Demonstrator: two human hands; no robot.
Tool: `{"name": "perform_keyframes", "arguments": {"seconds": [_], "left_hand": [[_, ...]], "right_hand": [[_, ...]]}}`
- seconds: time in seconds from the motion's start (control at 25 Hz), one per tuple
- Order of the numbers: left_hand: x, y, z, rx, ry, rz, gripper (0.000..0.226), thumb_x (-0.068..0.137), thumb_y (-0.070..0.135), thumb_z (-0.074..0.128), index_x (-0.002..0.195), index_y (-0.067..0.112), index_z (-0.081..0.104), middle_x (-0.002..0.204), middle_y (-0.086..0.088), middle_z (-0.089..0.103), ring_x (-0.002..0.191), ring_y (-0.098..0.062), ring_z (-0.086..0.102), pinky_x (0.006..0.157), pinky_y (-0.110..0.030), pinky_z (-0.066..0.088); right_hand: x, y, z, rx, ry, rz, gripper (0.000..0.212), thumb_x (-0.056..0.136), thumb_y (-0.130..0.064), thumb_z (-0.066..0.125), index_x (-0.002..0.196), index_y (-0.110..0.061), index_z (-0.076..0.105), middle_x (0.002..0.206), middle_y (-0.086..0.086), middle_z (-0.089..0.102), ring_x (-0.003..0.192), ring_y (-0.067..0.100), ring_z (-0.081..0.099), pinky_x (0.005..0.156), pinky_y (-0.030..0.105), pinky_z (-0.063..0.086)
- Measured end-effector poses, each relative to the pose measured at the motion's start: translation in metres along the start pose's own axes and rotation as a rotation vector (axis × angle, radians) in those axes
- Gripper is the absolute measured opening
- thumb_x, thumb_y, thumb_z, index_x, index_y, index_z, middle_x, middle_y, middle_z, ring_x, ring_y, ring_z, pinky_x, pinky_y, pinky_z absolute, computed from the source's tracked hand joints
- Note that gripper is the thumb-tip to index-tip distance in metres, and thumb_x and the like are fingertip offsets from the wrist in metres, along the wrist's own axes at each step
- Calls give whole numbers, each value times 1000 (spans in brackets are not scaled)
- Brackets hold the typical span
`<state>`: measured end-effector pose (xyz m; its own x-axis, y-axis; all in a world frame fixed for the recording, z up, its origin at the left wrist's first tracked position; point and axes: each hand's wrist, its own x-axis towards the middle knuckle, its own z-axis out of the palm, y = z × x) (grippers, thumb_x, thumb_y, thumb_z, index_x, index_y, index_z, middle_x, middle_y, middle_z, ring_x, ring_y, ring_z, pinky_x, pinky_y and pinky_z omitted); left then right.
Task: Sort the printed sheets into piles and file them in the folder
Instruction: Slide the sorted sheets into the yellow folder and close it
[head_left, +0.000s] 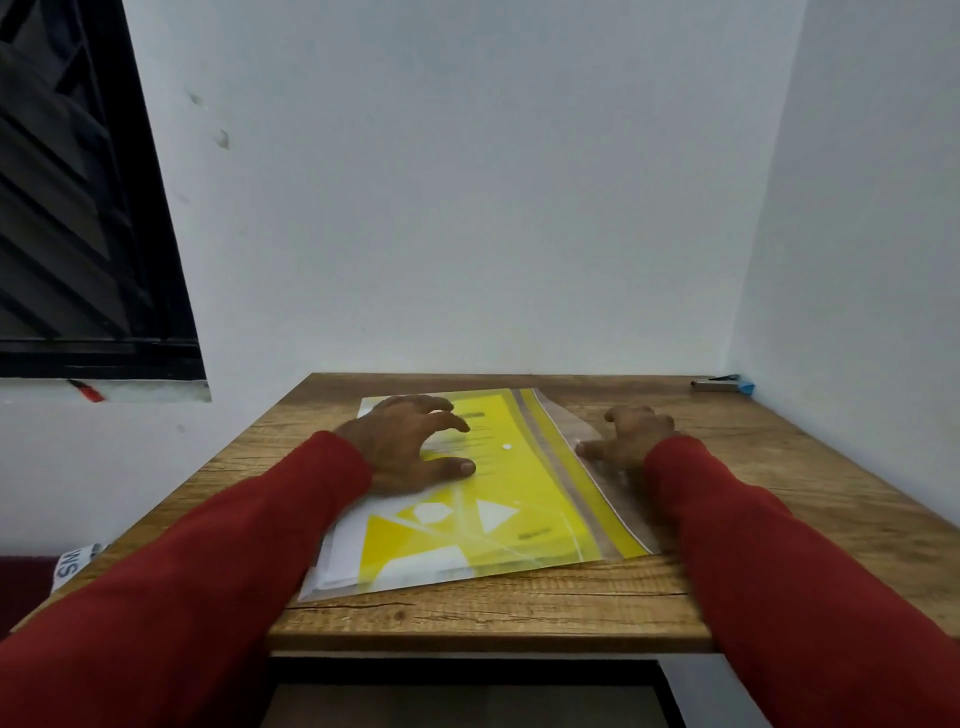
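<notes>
Head view: left hand (410, 447), fingers spread, holds down yellow folder (498, 499).
Right hand (631, 436), fingers curled, presses clear flap (597, 467) beneath it; keep the left planted, smooth flap shut.

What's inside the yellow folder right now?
White sheets show through the yellow folder near its left edge. The printed front and the left hand resting on it hide their number and print.

We see soft, dim, even light with faint shadows. Our wide lens bows the edges; both hands blur slightly.
</notes>
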<state>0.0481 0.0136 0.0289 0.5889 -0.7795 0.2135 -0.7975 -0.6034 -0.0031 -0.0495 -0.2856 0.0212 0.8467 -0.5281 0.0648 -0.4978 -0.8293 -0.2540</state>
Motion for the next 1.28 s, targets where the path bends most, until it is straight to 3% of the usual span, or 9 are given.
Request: {"name": "perform_keyframes", "arguments": {"seconds": [0.24, 0.44, 0.56, 0.68, 0.84, 0.96, 1.04, 1.12, 1.28], "left_hand": [[24, 1, 12, -116, -235, 170, 74, 72, 96, 21, 141, 68, 22, 162, 14, 25, 150, -6, 17, 120, -50, 21], [22, 12, 4, 46, -179, 109, 78, 69, 97, 1, 140, 70, 17, 152, 14, 37, 140, -17, 33, 110, -49, 33], [19, 33, 9, 154, -47, 42, 95, 64, 93, -12, 144, 60, 26, 138, 3, 46, 122, -27, 46, 92, -44, 42], [17, 44, 17, 248, 71, 59, 92, 72, 87, -8, 148, 50, 29, 135, -3, 45, 117, -30, 47, 83, -43, 39], [19, 38, 25, 190, 57, 47, 85, 80, 86, 5, 148, 45, 33, 141, 8, 41, 124, -21, 41, 95, -44, 39], [24, 37, 31, 139, 50, 81, 83, 82, 86, 9, 145, 41, 36, 148, 19, 38, 123, -17, 38, 100, -43, 35], [26, 36, 33, 118, 47, 82, 83, 80, 87, 8, 144, 41, 35, 148, 23, 39, 120, -15, 37, 102, -41, 34], [26, 36, 34, 92, 44, 84, 84, 79, 88, 8, 144, 41, 36, 147, 24, 39, 119, -14, 37, 102, -42, 34], [27, 36, 34, 71, 39, 78, 84, 78, 89, 10, 144, 43, 36, 145, 25, 38, 119, -14, 36, 101, -42, 33]], "right_hand": [[13, 5, 0, 422, -95, -9, 64, 75, -32, 85, 130, -18, 56, 127, 8, 62, 112, 24, 59, 95, 29, 46], [34, -7, -36, 200, -260, -77, 67, 80, -36, 80, 136, -16, 50, 97, 2, 64, 78, 14, 58, 69, 26, 49], [50, -27, -40, -3, -321, -127, 68, 84, -39, 75, 142, -19, 47, 114, 5, 64, 80, 17, 59, 78, 35, 54], [62, -43, -23, 37, -249, -205, 56, 85, -44, 72, 134, -23, 56, 114, 2, 66, 83, 18, 62, 77, 31, 52], [72, -46, 11, 70, -67, -192, 50, 82, -56, 63, 126, -32, 62, 133, -2, 60, 129, 20, 49, 112, 33, 34], [85, -40, 20, 220, 2, -120, 47, 54, -68, 60, 87, -35, 68, 113, -4, 68, 115, 24, 58, 102, 40, 45], [88, -37, 23, 347, 54, -154, 34, 59, -57, 71, 73, -27, 63, 95, -2, 67, 100, 24, 62, 89, 35, 49], [85, -39, 23, 371, 139, -291, 20, 76, -39, 76, 78, -24, 64, 90, -1, 64, 90, 21, 60, 78, 30, 46], [67, -53, 16, 394, 246, -671, 10, 87, -23, 72, 96, -20, 70, 91, -2, 69, 84, 18, 64, 82, 34, 52]]}}
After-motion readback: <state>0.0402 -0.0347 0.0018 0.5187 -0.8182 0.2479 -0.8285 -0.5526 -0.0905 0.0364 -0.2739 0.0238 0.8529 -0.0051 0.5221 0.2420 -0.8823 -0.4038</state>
